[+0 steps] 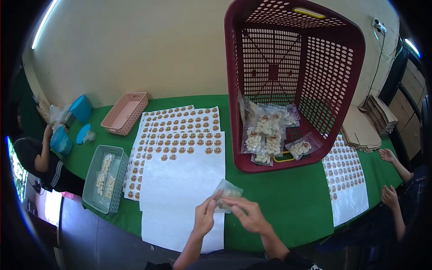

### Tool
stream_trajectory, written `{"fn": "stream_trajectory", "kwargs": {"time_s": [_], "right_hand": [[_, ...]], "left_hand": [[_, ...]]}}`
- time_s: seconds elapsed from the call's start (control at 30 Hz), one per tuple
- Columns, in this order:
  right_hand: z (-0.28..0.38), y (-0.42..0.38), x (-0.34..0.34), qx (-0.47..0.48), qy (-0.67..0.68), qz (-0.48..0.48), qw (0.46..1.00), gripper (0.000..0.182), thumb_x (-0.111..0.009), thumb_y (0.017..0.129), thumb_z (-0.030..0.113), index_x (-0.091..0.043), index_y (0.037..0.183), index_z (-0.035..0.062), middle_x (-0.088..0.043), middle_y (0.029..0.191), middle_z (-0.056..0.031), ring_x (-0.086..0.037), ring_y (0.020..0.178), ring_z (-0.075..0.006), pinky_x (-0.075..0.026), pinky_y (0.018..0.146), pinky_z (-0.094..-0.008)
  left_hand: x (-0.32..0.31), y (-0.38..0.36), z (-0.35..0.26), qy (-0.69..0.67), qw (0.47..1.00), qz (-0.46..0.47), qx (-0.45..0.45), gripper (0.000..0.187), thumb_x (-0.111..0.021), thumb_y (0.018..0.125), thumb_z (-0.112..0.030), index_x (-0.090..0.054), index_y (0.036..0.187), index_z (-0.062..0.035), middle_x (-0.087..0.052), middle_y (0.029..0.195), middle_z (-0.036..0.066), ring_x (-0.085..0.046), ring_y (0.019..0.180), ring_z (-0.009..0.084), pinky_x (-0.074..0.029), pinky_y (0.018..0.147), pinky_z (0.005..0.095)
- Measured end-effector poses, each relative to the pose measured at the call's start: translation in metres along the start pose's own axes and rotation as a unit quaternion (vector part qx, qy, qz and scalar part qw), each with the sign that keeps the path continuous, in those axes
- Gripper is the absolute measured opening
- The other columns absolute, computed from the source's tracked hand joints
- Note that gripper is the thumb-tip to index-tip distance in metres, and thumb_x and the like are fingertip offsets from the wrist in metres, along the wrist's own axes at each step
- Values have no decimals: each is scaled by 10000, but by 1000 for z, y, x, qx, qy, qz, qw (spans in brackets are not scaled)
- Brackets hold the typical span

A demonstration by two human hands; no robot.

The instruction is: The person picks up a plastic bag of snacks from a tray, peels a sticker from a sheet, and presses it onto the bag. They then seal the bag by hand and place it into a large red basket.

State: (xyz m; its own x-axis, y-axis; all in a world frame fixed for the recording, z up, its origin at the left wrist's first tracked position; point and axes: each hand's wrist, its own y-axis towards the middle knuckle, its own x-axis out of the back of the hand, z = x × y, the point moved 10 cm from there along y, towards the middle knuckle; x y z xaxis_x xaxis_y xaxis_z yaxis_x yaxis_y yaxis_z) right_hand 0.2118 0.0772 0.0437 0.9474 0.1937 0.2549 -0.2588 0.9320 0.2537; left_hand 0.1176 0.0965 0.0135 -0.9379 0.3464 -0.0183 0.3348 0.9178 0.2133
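Below and to the left of the large maroon basket, out over the green surface, I have one clear plastic packet between both hands. My left hand pinches its left side; my right hand grasps it from the right, fingers over the lower part.

The maroon basket lies on its side, its opening toward me, with labelled packets of white pieces inside. Left of the basket, overlapping sheets of round stickers reach beneath my hands. Further left sit a pink basket and a grey-green basket holding more packets; beyond them are blue tubs and a person.

Just right of the maroon basket I see another sticker sheet, some flat cardboard pieces and a second person's hands.
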Motion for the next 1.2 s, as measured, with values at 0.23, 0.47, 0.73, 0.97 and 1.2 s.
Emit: {"fn": "stream_trajectory", "kwargs": {"time_s": [0.23, 0.47, 0.73, 0.97, 1.2], "right_hand": [[-23, 1, 12, -41, 89, -4, 995, 249, -616, 707, 110, -575, 938, 26, -553, 883, -76, -529, 804, -149, -408, 706, -257], [-34, -4, 26, -74, 60, -114, 989, 101, -621, 699, 87, -643, 790, 50, -569, 732, -52, -547, 672, -134, -423, 607, -231], [4, -6, 22, -40, 27, -75, 996, 110, -626, 691, 65, -629, 791, 19, -527, 704, -51, -507, 666, -119, -406, 587, -215], [-13, -8, 45, -23, -42, -136, 990, 128, -541, 747, 52, -612, 839, -1, -596, 775, -111, -544, 694, -151, -428, 606, -259], [-26, -13, 21, -151, 52, -56, 986, 213, -466, 824, 148, -590, 943, 22, -572, 693, -88, -479, 542, -103, -405, 525, -234]], "left_hand": [[8, -6, 14, 30, 998, -39, 45, 168, -585, 767, -141, -555, 710, 14, -557, 639, 42, -480, 570, 48, -363, 463, 181], [0, -4, -3, 10, 999, -9, 53, 127, -594, 751, -107, -587, 790, 13, -593, 725, 74, -548, 671, 103, -431, 589, 216], [30, 3, 9, 65, 989, -130, -19, 26, -619, 681, -3, -596, 690, 6, -574, 730, 94, -553, 705, 160, -437, 692, 259], [5, -5, -35, 71, 987, -30, -142, 130, -681, 597, 21, -558, 579, -18, -566, 641, 68, -544, 673, 170, -440, 647, 285], [37, -6, -8, 80, 978, -188, -40, 136, -648, 647, 1, -530, 712, -12, -507, 739, 69, -522, 694, 151, -423, 607, 271]]}}
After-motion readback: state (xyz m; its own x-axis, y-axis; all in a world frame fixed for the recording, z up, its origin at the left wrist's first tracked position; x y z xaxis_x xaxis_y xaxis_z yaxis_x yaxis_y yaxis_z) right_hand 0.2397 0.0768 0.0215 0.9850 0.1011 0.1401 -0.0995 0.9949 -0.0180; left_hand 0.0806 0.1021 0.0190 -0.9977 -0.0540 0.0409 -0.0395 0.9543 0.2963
